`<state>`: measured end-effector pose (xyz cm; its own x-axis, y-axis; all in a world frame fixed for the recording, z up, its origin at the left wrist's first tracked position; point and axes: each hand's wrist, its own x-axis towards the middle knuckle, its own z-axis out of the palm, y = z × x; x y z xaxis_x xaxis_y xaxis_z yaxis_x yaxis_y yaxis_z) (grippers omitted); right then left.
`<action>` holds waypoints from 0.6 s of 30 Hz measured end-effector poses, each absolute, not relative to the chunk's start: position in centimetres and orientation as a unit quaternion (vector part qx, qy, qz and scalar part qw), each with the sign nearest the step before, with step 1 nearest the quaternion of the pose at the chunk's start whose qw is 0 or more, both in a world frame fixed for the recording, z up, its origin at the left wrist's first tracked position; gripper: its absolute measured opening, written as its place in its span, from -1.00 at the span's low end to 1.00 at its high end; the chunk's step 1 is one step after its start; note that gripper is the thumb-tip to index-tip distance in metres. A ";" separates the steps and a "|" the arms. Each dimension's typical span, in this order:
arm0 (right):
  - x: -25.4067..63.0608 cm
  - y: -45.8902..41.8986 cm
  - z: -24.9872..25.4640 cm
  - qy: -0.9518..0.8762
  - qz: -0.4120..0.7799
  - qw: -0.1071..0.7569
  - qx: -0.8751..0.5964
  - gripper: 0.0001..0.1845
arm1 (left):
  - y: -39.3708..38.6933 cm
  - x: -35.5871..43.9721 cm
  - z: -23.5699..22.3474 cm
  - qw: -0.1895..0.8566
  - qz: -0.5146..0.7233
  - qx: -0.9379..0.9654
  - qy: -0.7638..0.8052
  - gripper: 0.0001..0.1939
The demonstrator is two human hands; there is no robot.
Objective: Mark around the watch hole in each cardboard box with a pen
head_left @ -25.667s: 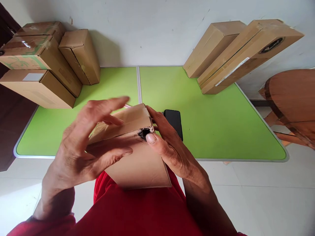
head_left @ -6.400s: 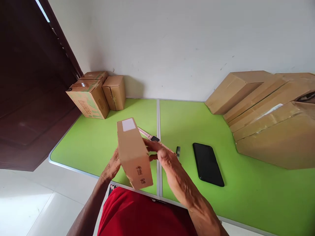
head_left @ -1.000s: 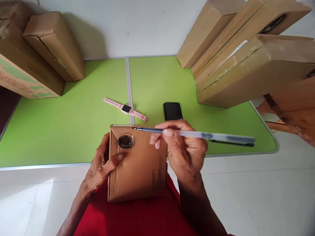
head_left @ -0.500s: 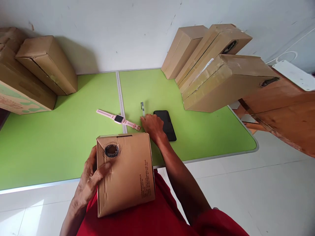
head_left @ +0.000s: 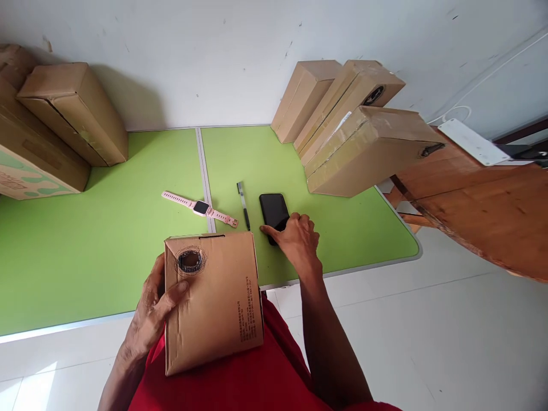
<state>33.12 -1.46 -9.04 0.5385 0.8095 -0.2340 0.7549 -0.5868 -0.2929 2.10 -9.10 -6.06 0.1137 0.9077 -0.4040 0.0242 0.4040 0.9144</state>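
Note:
My left hand (head_left: pixel 150 308) grips the left side of a small brown cardboard box (head_left: pixel 214 308), its thumb across the front face. The box is held at the table's front edge, against red clothing. A dark-ringed round hole shows near its upper left corner, and printed text at lower right. My right hand (head_left: pixel 297 240) spans the lower part of a black smartphone (head_left: pixel 274 208) lying on the table, thumb at its left edge and fingers at its right. Left of the phone lies a pen (head_left: pixel 243 205). Farther left is a pink-strapped smartwatch (head_left: pixel 200 207).
Cardboard boxes stand at the back right (head_left: pixel 342 151) and back left (head_left: pixel 81 114) of the green table (head_left: pixel 128 251), near the wall. A brown wooden surface (head_left: pixel 475 200) with a white device (head_left: pixel 471 141) on it is at the right.
My right hand has let go of the pen and moved right onto the smartphone. The pen now lies on the table. My left hand still holds the box.

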 end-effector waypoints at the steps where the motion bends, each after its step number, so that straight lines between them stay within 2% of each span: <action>1: 33.5 -1.4 -9.4 -0.442 0.184 0.089 -0.873 -0.26 | -9.1 2.1 -6.1 0.621 0.357 0.418 0.558 -0.19; 4: 34.4 -1.0 -10.0 -0.418 0.211 0.138 -0.873 -0.15 | -9.3 2.0 -6.1 0.622 0.361 0.421 0.552 -0.18; 5: 34.7 -0.9 -10.1 -0.412 0.224 0.158 -0.869 -0.19 | -9.3 1.9 -6.2 0.622 0.361 0.420 0.554 -0.17; 8: 35.0 -1.0 -10.4 -0.405 0.287 0.237 -0.835 -0.55 | -9.6 1.6 -6.5 0.608 0.364 0.411 0.574 -0.15; 10: 34.9 -1.5 -10.6 -0.397 0.338 0.302 -0.798 -0.64 | -9.7 1.4 -6.7 0.597 0.367 0.406 0.587 -0.15; 15: 34.1 -4.8 -9.2 -0.324 0.465 0.455 -0.687 -0.42 | -9.4 1.3 -6.8 0.602 0.372 0.408 0.577 -0.20; 18: 33.3 -7.4 -6.5 -0.254 0.559 0.560 -0.556 -0.53 | -8.9 1.5 -7.0 0.601 0.375 0.418 0.570 -0.27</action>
<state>33.25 -7.37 -6.53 0.2452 0.9091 -0.3368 -0.3441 -0.2432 -0.9069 1.45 -8.92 -7.01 0.0703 0.9260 -0.3710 0.0259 0.3701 0.9286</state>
